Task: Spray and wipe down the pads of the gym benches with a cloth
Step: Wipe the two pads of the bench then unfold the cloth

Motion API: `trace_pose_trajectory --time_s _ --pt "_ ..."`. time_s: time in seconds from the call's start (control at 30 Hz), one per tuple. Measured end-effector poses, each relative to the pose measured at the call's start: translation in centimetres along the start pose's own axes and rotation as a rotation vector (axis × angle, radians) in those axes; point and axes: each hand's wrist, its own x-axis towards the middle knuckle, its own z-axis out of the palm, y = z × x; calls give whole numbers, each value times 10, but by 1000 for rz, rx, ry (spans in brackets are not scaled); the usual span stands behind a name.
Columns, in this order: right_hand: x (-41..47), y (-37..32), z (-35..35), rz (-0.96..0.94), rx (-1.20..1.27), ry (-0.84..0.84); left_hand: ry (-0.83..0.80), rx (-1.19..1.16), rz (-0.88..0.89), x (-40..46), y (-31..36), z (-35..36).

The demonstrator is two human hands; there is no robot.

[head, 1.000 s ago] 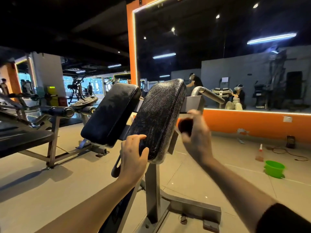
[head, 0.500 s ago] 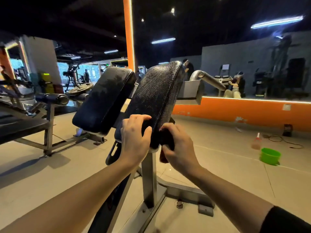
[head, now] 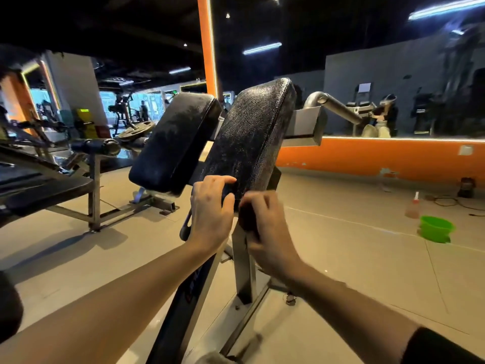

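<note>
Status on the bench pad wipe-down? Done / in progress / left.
Done: cannot confirm any pad finished. In hand: right hand holds a dark cloth at the lower edge of the near pad; left hand grips that edge. Left: far pad looks streaky; spray bottle sits on the floor.

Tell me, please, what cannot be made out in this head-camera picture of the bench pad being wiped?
- Dark cloth: mostly hidden inside the right hand; its size and fabric are unclear.
- Lower edge of the black textured vinyl pad: covered by the left hand and the right hand.
- Clear spray bottle on the floor: small and blurred; label unreadable.
- Green plastic basin: contents not visible.
</note>
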Motion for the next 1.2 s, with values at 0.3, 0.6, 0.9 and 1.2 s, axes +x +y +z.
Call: trace_pose_trajectory --time_s 0.3,0.6,0.9,1.2 --pt "97 15 -40 227 7 442 7 -5 -22 -9 -13 -7" --pt "4 -5 -19 48 114 -2 -5 -50 -1 -11 -10 -3" --pt "60 2 -76 456 680 160 -116 -165 186 11 24 1" --pt "47 -4 -115 442 641 88 44 -279 -29 29 65 5"
